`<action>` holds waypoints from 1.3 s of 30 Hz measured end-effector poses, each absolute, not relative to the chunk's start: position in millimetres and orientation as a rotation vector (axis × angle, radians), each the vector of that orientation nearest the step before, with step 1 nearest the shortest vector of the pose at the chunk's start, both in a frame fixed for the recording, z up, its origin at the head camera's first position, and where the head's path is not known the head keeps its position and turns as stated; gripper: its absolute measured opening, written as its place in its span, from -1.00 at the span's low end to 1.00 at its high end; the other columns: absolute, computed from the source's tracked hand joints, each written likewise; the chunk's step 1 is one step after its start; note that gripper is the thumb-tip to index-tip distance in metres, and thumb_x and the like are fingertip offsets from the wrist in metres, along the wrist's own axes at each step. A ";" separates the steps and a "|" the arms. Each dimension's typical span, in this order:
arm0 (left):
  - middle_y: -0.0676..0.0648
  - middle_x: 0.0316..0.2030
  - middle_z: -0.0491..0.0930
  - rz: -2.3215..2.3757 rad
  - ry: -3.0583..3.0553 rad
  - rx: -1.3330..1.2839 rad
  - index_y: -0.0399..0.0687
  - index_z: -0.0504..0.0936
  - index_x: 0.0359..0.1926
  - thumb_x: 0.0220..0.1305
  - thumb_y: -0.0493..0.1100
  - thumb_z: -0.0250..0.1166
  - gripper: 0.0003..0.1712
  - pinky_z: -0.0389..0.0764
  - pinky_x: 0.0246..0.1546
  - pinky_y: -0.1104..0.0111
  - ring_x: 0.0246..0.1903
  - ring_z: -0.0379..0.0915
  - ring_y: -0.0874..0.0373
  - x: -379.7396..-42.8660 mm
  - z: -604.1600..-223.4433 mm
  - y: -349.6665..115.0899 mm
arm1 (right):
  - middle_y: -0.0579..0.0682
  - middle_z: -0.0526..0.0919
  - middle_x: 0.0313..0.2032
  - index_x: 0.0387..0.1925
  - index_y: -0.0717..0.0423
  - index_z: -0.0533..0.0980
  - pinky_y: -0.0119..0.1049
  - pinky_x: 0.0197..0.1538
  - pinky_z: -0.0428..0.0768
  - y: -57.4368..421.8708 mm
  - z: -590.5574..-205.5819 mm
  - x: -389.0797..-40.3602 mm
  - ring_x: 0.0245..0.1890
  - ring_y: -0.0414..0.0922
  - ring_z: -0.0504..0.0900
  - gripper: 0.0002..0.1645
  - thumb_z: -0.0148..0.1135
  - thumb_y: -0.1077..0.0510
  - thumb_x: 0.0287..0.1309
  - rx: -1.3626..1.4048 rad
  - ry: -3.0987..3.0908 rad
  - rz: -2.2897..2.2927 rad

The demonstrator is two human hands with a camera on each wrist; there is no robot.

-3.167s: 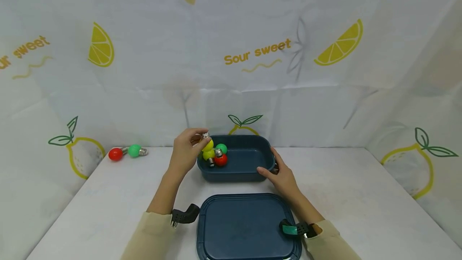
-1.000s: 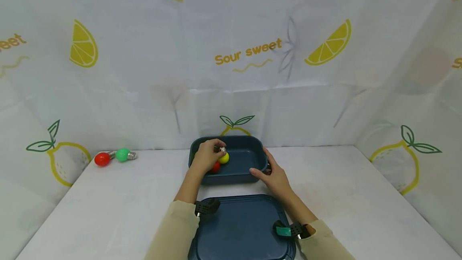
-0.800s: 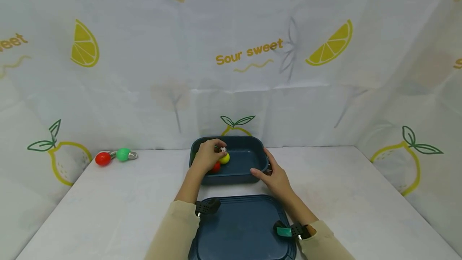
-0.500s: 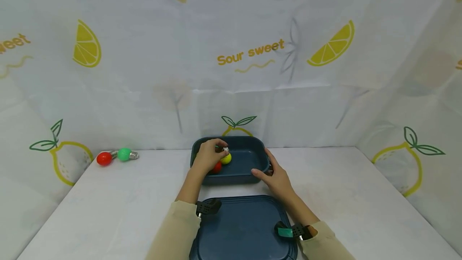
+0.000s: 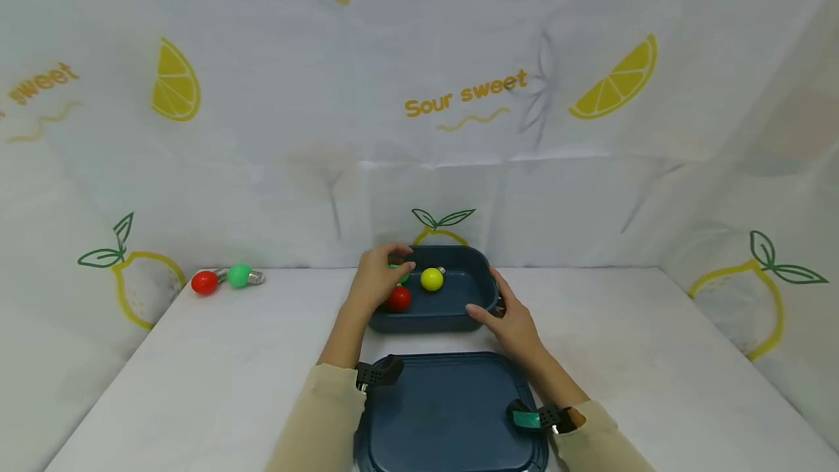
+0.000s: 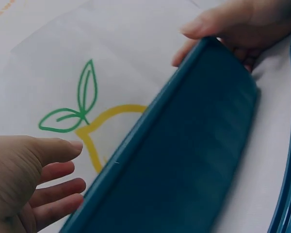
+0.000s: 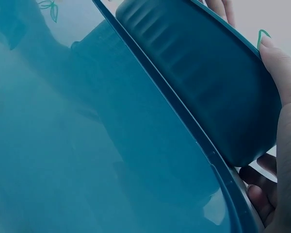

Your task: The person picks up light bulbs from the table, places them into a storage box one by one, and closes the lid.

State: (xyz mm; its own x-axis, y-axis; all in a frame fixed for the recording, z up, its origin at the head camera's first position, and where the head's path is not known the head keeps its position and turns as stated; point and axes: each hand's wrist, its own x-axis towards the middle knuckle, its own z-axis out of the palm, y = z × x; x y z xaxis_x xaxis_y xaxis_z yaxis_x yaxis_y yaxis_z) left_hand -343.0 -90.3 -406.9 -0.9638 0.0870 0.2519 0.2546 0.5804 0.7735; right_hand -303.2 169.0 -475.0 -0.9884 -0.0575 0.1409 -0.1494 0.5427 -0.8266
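My left hand (image 5: 375,281) hovers over the left end of a dark blue box (image 5: 465,291), thumb and fingers spread apart with nothing between them. In the box, a yellow light bulb (image 5: 431,280) lies near the middle. To its left are a red bulb (image 5: 398,299) and a partly covered green bulb (image 5: 404,278); my hand hides whatever else is at that end. My right hand (image 5: 515,320) grips the box's right end, thumb at the rim and fingers round the outside. The left wrist view shows the box's outer wall (image 6: 174,145) between both hands.
A dark blue lid (image 5: 452,414) lies flat on the white table in front of the box. At the table's back left, a red bulb (image 5: 205,282) and a green bulb (image 5: 239,275) lie side by side. A lemon-print cloth (image 5: 262,202) hangs behind.
My left hand carried the yellow bulb rightward inside the box, let go of it, and has drawn back slightly to the left with fingers parted. My right hand keeps its grip.
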 end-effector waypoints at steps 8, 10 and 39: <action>-0.12 0.08 0.70 -1.274 -2.606 -0.296 -0.01 0.70 0.07 0.34 -0.10 0.37 -0.69 0.67 0.09 0.04 0.03 0.67 -0.03 -331.1 -389.6 -106.7 | 0.27 0.32 0.46 0.61 -0.30 -0.07 0.09 0.22 0.61 170.9 -475.6 -304.6 0.30 0.22 0.53 0.07 0.30 -0.24 0.26 0.176 -2.696 1.426; -0.14 0.10 0.69 -1.246 -2.598 -0.316 -0.03 0.69 0.09 0.35 -0.10 0.36 -0.68 0.68 0.08 0.05 0.04 0.67 -0.05 -329.7 -383.8 -113.3 | 0.28 0.31 0.47 0.62 -0.30 -0.08 0.10 0.23 0.61 172.1 -474.9 -304.2 0.30 0.23 0.52 0.07 0.29 -0.24 0.27 0.177 -2.691 1.419; -0.26 0.15 0.63 -0.949 -2.397 -0.072 -0.22 0.58 0.20 0.38 -0.17 0.31 -0.58 0.68 0.08 -0.03 0.09 0.62 -0.22 -303.4 -375.0 -258.7 | 0.30 0.25 0.49 0.63 -0.24 -0.12 0.16 0.30 0.54 170.3 -471.1 -305.7 0.34 0.24 0.49 0.10 0.28 -0.25 0.28 0.186 -2.720 1.387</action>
